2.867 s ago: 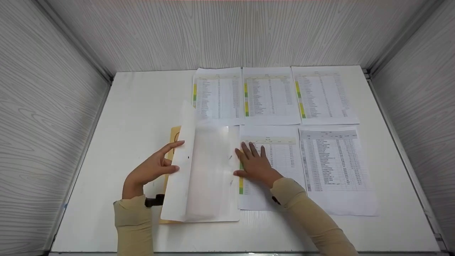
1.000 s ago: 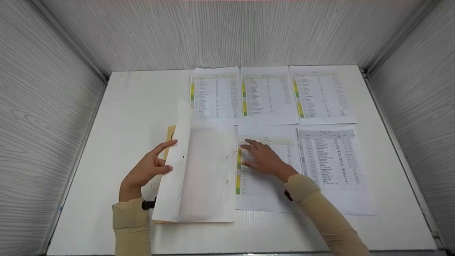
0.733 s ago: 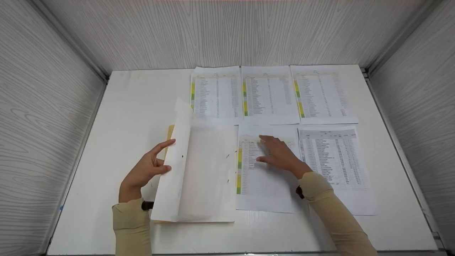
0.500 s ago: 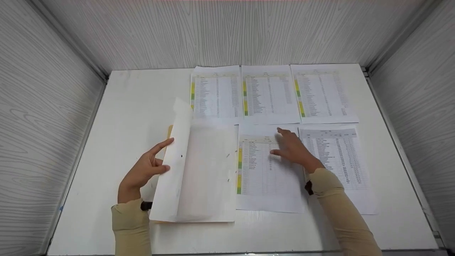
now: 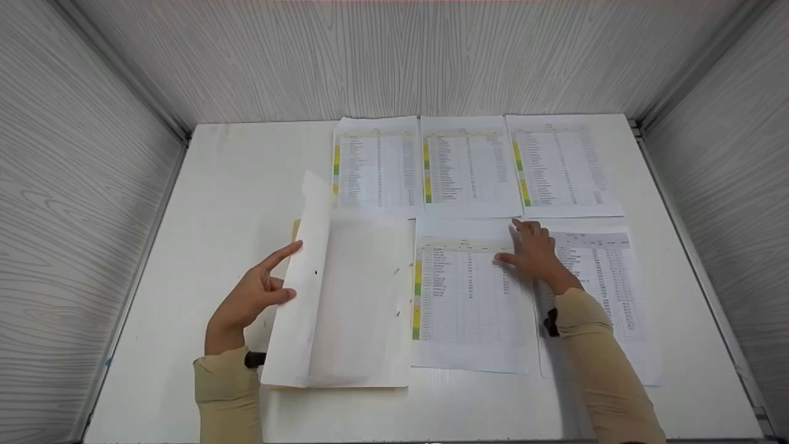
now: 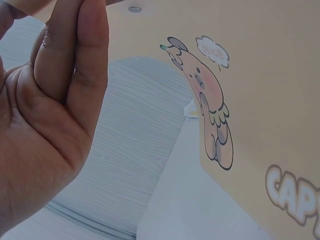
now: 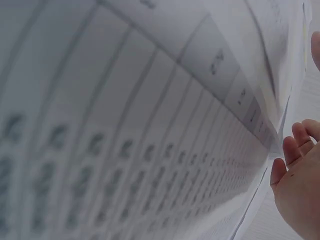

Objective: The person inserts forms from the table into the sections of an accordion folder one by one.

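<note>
- Head view: We look down on a white surface (image 5: pixel 234 172), where an open folder (image 5: pixel 363 302) lies left of two printed sheets in the near row. Three more sheets run along the far row: the left (image 5: pixel 377 166), the centre (image 5: pixel 468 163) and the right one (image 5: pixel 567 166). At the folder's left side, the person's left hand (image 5: pixel 253 296) has its grip clamped on the outer edge of a raised leaf (image 5: pixel 305 296). The right hand (image 5: pixel 535 253) stands over the seam between the near middle sheet (image 5: pixel 465 302) and the near right sheet (image 5: pixel 607 271), thumb and forefinger apart. From this grip the middle sheet stretches leftward and toward the person, its long axis running front to back; the right hand is clearly the nearer one.

- Left wrist view: We find the yellow cover (image 6: pixel 270 75) close up, bearing a cartoon animal (image 6: pixel 207 85) and part of some lettering (image 6: pixel 295 195). Fingers fold toward its edge at the top, where our view ends.

- Right wrist view: We see printed rows looming close and blurred, the fingers beyond them with the thumb well apart. Whether they touch paper, we cannot tell.
</note>
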Tool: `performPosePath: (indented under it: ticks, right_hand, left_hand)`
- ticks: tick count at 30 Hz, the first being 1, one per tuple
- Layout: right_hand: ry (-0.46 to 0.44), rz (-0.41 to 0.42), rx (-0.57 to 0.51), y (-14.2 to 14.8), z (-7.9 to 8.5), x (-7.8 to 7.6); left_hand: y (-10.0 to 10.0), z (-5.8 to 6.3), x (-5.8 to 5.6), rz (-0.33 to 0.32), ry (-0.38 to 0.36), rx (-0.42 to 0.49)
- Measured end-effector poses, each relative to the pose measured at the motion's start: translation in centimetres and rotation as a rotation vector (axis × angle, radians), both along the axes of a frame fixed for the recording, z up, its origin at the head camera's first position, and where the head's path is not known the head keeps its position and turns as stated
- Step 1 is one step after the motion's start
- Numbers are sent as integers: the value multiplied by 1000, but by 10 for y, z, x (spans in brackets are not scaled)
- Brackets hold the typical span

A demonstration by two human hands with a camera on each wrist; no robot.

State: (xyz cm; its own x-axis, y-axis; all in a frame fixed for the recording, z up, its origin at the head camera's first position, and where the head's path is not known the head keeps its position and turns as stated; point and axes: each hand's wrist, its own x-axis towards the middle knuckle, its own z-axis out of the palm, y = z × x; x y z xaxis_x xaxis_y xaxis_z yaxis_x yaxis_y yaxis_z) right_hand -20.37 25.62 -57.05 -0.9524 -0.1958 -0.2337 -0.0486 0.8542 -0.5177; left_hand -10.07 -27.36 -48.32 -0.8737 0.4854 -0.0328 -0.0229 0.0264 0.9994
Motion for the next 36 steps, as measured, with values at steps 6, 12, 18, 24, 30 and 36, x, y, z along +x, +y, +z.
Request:
performPosePath:
  ticks: [6,12,18,24,30,36]
  right_hand:
    - [32,-54,-30,8,-2,1]
    - [-19,-85,4,17,-4,3]
    - [-70,-87,38,18,-5,4]
    - [-73,-90,67,18,-5,2]
    - [-62,-92,58,17,-6,3]
    - [-68,-97,23,16,-7,1]
  left_hand:
    - [0,0,0,2,-10,-18]
    - [1,0,-1,14,-17,-29]
    - [2,0,-3,-8,-8,-32]
    - [2,1,-4,-24,-14,-18]
    - [4,2,-5,-11,-31,-22]
    - [4,2,-5,-17,-30,-16]
